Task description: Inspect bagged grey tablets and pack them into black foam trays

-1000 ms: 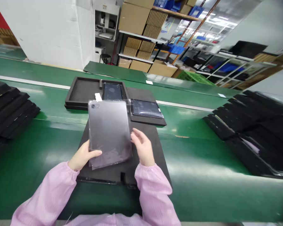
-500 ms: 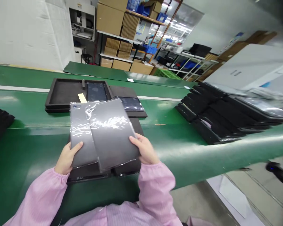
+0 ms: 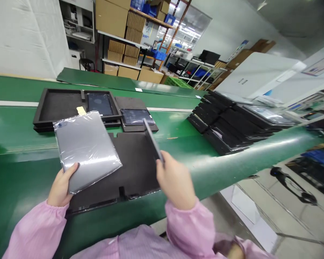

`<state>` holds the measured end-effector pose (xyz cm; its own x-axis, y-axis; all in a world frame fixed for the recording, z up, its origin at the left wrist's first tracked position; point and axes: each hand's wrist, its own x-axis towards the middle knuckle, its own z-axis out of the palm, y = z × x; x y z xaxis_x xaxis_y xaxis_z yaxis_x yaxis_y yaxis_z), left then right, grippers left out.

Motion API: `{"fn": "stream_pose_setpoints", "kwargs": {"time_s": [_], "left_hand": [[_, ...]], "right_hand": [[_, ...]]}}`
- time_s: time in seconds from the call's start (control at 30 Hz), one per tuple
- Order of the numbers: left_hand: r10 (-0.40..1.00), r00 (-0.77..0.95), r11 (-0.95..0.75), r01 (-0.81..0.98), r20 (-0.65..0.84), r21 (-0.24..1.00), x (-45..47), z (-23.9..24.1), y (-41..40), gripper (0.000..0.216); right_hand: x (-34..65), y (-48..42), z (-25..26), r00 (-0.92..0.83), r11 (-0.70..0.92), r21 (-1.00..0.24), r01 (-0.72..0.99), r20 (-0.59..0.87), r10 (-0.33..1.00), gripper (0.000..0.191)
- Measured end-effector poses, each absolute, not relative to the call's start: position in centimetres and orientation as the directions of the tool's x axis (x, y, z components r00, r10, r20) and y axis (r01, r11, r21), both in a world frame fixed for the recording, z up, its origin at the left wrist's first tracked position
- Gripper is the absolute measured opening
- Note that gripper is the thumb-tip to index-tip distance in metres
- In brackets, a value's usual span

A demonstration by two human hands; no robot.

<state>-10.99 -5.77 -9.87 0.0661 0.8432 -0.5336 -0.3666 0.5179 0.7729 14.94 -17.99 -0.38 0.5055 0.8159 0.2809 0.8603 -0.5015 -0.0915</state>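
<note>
My left hand [image 3: 61,185] grips the near corner of a grey tablet in clear plastic wrap [image 3: 85,149], held flat over a black foam tray [image 3: 135,162] on the green conveyor belt [image 3: 21,144]. Off to the right, my right hand [image 3: 174,178] is closed on a second wrapped tablet [image 3: 152,138], which is turned edge-on and tilted up above the tray's right side. Both arms wear pink sleeves.
Farther back on the belt lie an open black tray [image 3: 59,108] with a tablet [image 3: 98,103] in one pocket and a dark tablet on foam [image 3: 136,117]. Stacked black trays [image 3: 226,122] crowd the right. Shelves with cardboard boxes [image 3: 124,39] stand behind. Floor drops off at right.
The two tablets, held overlapping half a second ago, have come apart: the right hand has swung its tablet right and on edge. The view has turned rightward.
</note>
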Motion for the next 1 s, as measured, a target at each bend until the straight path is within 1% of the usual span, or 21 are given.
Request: {"fn": "stream_pose_setpoints", "kwargs": {"time_s": [0.1, 0.17, 0.23, 0.27, 0.33, 0.43, 0.47, 0.5, 0.6, 0.67, 0.7, 0.73, 0.77, 0.83, 0.93, 1.0], "left_hand": [[0.836, 0.057, 0.519, -0.409, -0.546, 0.751, -11.1, -9.9, -5.7, 0.026], [0.828, 0.042, 0.518, -0.438, -0.559, 0.735, -11.1, -9.9, -5.7, 0.024], [0.821, 0.044, 0.525, -0.449, -0.569, 0.723, -11.1, -9.8, -5.7, 0.026], [0.820, 0.057, 0.531, -0.448, -0.569, 0.719, -11.1, -9.8, -5.7, 0.028], [0.820, 0.084, 0.541, -0.437, -0.566, 0.719, -11.1, -9.8, -5.8, 0.035], [0.834, 0.084, 0.525, -0.426, -0.545, 0.737, -11.1, -10.0, -5.9, 0.041], [0.845, 0.087, 0.509, -0.431, -0.528, 0.745, -11.0, -10.2, -6.0, 0.043], [0.855, 0.106, 0.498, -0.438, -0.507, 0.749, -11.0, -10.3, -6.1, 0.045], [0.887, 0.193, 0.461, -0.439, -0.420, 0.771, -11.0, -10.8, -6.5, 0.051], [0.904, 0.222, 0.426, -0.404, -0.365, 0.809, -10.9, -11.0, -6.7, 0.051], [0.909, 0.237, 0.411, -0.376, -0.342, 0.830, -10.9, -11.1, -6.8, 0.050], [0.911, 0.256, 0.398, -0.345, -0.322, 0.850, -10.9, -11.1, -6.8, 0.048], [0.908, 0.284, 0.392, -0.313, -0.309, 0.865, -10.9, -11.1, -6.8, 0.047], [0.893, 0.349, 0.388, -0.273, -0.286, 0.880, -10.9, -11.2, -6.7, 0.043], [0.871, 0.406, 0.409, -0.283, -0.278, 0.868, -11.0, -11.1, -6.7, 0.032], [0.863, 0.413, 0.433, -0.304, -0.292, 0.849, -10.9, -10.9, -6.7, 0.026]], "right_hand": [[10.6, -17.0, -4.6, 0.350, -0.364, 0.006, 0.932, 0.252, 0.902, 0.044], [8.3, -16.7, -7.3, 0.288, -0.311, 0.061, 0.948, 0.241, 0.927, 0.049], [7.2, -16.8, -9.2, 0.265, -0.283, 0.049, 0.958, 0.227, 0.937, 0.047], [7.3, -17.0, -9.7, 0.260, -0.270, 0.017, 0.963, 0.218, 0.941, 0.046], [8.2, -17.2, -9.8, 0.256, -0.242, -0.094, 0.966, 0.192, 0.947, 0.041], [10.6, -16.9, -8.5, 0.299, -0.206, -0.415, 0.886, 0.173, 0.938, 0.031], [11.3, -16.4, -8.0, 0.315, -0.186, -0.512, 0.839, 0.177, 0.932, 0.028], [11.9, -15.8, -7.5, 0.323, -0.162, -0.580, 0.799, 0.186, 0.928, 0.027], [12.4, -13.4, -6.4, 0.334, -0.056, -0.726, 0.685, 0.244, 0.911, 0.028], [11.9, -11.9, -5.9, 0.377, 0.034, -0.826, 0.562, 0.293, 0.879, 0.027], [11.6, -11.3, -5.8, 0.407, 0.070, -0.857, 0.510, 0.312, 0.858, 0.025], [11.3, -10.8, -5.6, 0.434, 0.090, -0.870, 0.485, 0.328, 0.839, 0.022], [11.1, -10.5, -5.5, 0.450, 0.094, -0.864, 0.494, 0.346, 0.823, 0.019], [11.2, -10.1, -5.4, 0.464, 0.078, -0.827, 0.557, 0.387, 0.797, 0.016], [11.8, -9.9, -5.6, 0.442, 0.050, -0.761, 0.647, 0.427, 0.789, 0.018], [12.2, -9.8, -5.8, 0.427, 0.037, -0.728, 0.685, 0.442, 0.789, 0.019]]}}
